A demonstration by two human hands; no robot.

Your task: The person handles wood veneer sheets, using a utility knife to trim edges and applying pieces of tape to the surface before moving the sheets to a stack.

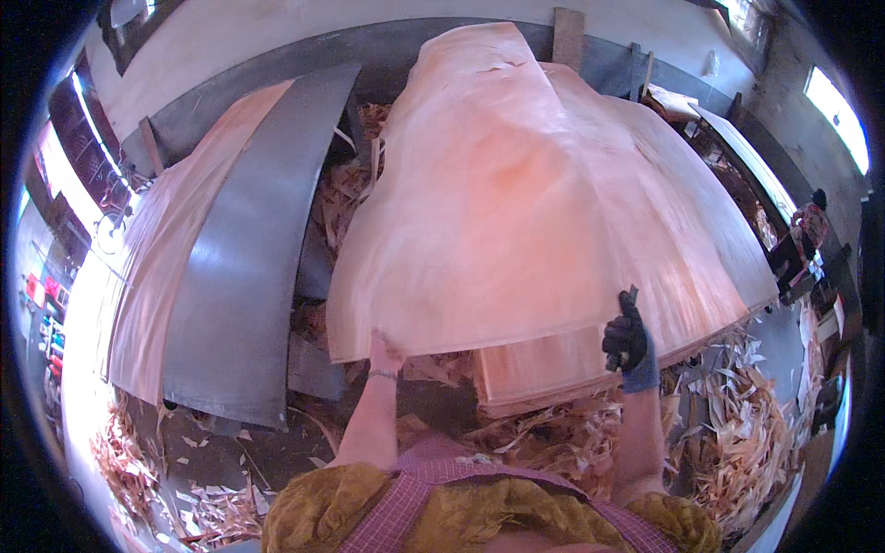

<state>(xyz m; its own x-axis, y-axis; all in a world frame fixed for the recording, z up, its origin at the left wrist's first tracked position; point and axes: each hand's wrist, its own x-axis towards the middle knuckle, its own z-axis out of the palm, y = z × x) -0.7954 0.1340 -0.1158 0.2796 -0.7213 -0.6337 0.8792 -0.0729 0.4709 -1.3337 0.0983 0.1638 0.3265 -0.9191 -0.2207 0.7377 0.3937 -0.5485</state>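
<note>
A large, thin, pinkish wood veneer sheet [461, 249] stretches away from me, its surface rippled. Its near edge is raised at the left, apart from the veneer stack [544, 373] partly beneath it. My bare left hand [385, 350] grips that edge near the left corner, with its fingers partly hidden by the sheet. At the near right corner, my right hand [627, 339], in a dark glove with a blue-grey cuff, is closed at the sheet's edge. Whether the right hand also holds something small cannot be made out.
To the left, a long grey panel [244, 249] lies beside another pile of veneer [171, 267]. Torn veneer scraps [737, 405] litter the floor on both sides. Another person [802, 241] is at the far right, near a long bench-like structure [742, 152]. A wall [369, 41] closes off the back.
</note>
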